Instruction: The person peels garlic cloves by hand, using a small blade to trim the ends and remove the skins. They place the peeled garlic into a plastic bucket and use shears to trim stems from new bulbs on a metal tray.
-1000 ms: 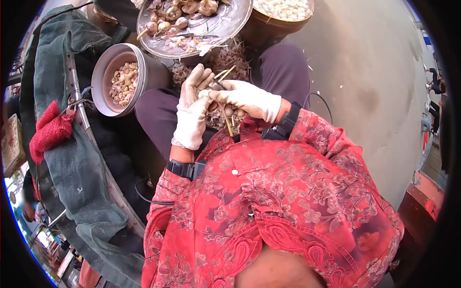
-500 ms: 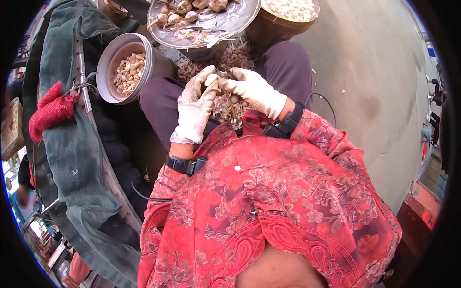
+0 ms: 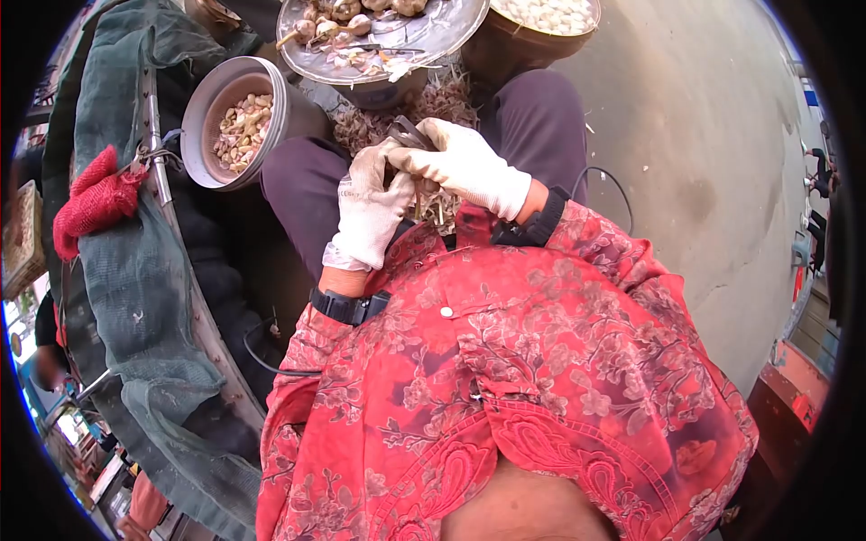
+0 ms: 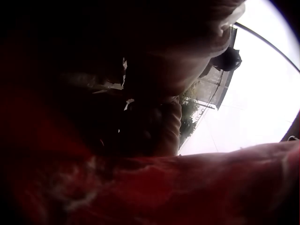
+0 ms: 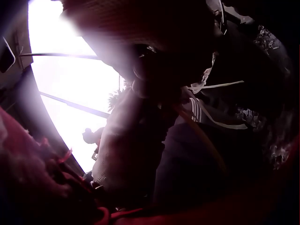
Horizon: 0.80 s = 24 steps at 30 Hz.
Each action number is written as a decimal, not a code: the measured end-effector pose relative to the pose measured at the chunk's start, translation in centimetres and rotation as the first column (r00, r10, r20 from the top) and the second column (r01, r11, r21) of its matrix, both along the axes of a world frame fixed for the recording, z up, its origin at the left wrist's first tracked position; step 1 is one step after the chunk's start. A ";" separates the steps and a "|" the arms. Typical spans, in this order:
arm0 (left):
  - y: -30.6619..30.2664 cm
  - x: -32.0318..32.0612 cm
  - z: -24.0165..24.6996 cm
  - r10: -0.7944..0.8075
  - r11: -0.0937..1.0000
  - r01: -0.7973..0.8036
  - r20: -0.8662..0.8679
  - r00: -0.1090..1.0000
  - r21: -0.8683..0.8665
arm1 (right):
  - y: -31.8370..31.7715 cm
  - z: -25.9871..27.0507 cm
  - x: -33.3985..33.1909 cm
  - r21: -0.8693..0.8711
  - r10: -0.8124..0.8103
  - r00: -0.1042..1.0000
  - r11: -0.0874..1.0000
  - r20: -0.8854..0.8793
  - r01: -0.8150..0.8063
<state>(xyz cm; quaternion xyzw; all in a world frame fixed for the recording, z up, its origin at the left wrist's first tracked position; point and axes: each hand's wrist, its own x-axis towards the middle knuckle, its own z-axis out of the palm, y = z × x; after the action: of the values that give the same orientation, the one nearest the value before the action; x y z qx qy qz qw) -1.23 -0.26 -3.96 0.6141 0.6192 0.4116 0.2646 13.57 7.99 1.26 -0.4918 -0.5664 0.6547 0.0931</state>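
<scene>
Both hands wear whitish work gloves and meet over the lap in the head view. My left hand point(image 3: 368, 206) has its fingers curled in against the right fingertips; the garlic it holds is hidden by the gloves. My right hand point(image 3: 467, 167) grips a dark, flat tool point(image 3: 411, 133) that sticks out past its index finger. Long dry stalks point(image 5: 204, 138) hang below the right hand in the right wrist view. The left wrist view is mostly dark, with the glove point(image 4: 173, 75) against bright sky.
A round metal tray point(image 3: 442, 43) holds garlic bulbs and peelings. To its right is a basin of white cloves point(image 3: 546, 14). Left of the knee, stacked buckets point(image 3: 191, 135) hold unpeeled cloves. Dry husks point(image 3: 361, 126) lie between the legs. Green netting point(image 3: 149, 298) and a red mesh bag point(image 3: 95, 206) are at left.
The left fingers, spread at first, have curled in, and the pale clove seen between them half a second ago is now hidden. The dark tool has come up above the right hand.
</scene>
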 end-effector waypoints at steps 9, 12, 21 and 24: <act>-0.4 0.1 0.0 0.061 0.992 -0.036 0.202 0.977 -0.122 | -0.6 0.1 0.1 -0.239 -0.169 0.976 0.962 -0.134 0.134; -0.6 0.4 1.7 0.202 0.951 -0.006 0.606 0.769 -0.310 | 0.0 -1.7 0.8 -0.395 -0.187 0.948 0.916 -0.256 0.074; -0.4 0.2 1.6 0.303 0.946 0.040 0.925 0.229 -0.320 | -0.3 -2.3 1.2 -0.720 -0.479 0.769 0.693 -0.424 0.035; -0.6 -0.7 0.4 0.380 0.910 0.076 0.892 0.243 -0.408 | 0.0 -2.3 1.7 -0.752 -0.513 0.726 0.659 -0.458 -0.009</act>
<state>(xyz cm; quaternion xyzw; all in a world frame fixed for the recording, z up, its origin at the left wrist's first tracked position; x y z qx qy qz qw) -1.94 -0.82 -3.61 0.1093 0.4518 0.5979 0.6530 15.30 7.98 -1.03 -0.3143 -0.1221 0.9243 0.1789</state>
